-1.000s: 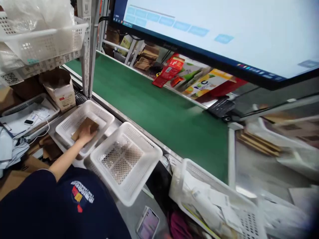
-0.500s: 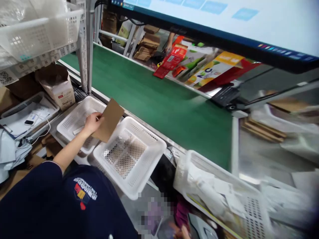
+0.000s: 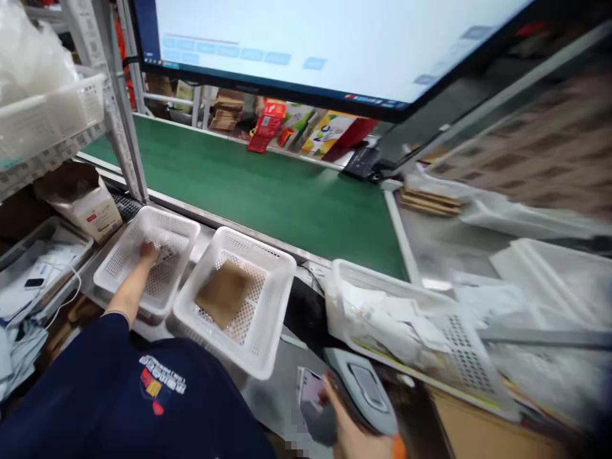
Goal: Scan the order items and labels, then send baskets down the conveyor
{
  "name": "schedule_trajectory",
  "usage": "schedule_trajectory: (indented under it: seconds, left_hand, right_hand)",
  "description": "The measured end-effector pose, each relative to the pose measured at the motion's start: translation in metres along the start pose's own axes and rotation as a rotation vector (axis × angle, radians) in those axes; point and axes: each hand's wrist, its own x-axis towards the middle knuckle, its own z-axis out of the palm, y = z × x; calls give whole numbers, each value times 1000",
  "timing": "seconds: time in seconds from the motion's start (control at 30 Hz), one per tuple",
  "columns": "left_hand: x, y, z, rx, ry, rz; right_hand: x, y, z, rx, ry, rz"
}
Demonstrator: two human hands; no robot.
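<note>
My left hand (image 3: 147,250) reaches into the left white basket (image 3: 115,271), fingertips down on its mesh floor beside a small dark item; the fingers are too smeared to read. A flat brown cardboard piece (image 3: 224,292) lies in the middle white basket (image 3: 268,331). At the bottom edge my right hand (image 3: 356,437) grips a grey handheld scanner (image 3: 361,386), with a phone (image 3: 310,390) just left of it.
A green conveyor belt (image 3: 268,188) runs behind the baskets under a large screen (image 3: 306,38). A third white basket (image 3: 454,344) with papers sits to the right. A metal rack post (image 3: 127,127), a shelf basket and boxes stand at left.
My left hand lifted the brown cardboard piece out of the left basket, left it in the middle basket, and went back into the left basket. My right hand with the scanner came into view.
</note>
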Motion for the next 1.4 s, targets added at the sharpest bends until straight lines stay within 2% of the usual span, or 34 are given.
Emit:
schedule_trajectory:
  seconds: [0.07,0.13,0.23,0.33,0.4,0.5,0.57,0.63,0.73,0.8,0.9,0.97,1.07,1.13,1.2,1.3,1.4]
  left_hand:
    - [5,2,-1,-5,-23,-49]
    - [6,10,-2,-41,-17,-53]
    - [-4,29,-5,-157,34,39]
    - [-31,51,0,-326,44,201]
    - [-55,64,12,-440,2,290]
    - [-94,79,40,-624,-96,354]
    - [-116,84,62,-723,-155,345]
    - [-131,85,79,-784,-192,304]
    - [-132,72,84,-787,-138,257]
    - [-118,51,70,-608,-35,211]
    - [-90,9,32,-285,63,42]
    - [-75,-18,8,-212,60,-84]
    - [-63,-39,-12,-226,0,-195]
    - [-62,-35,-17,-298,-55,-202]
    - [-66,-20,-16,-420,-108,-171]
    - [-79,14,-9,-645,-178,-83]
    - [-96,49,3,-814,-271,-2]
  right_hand:
    - [-4,-8,19,0,-46,39]
    - [-12,-15,40,-37,-148,43]
    - [-29,-29,79,-70,-374,-75]
    - [-43,-51,118,-122,-547,-278]
    - [-47,-64,139,-172,-607,-372]
    - [-46,-74,156,-183,-638,-390]
    - [-43,-70,155,-168,-639,-349]
    - [-42,-56,144,-152,-633,-274]
    - [-42,-23,110,-149,-603,-120]
    - [-41,2,83,-175,-593,-26]
    - [-39,32,51,-217,-564,58]
    - [-40,40,44,-215,-517,97]
    - [-44,33,56,-175,-540,96]
    - [-46,19,73,-153,-614,28]
    - [-46,2,91,-147,-698,-75]
    - [-45,-23,113,-165,-788,-251]
    - [-44,-44,123,-222,-840,-383]
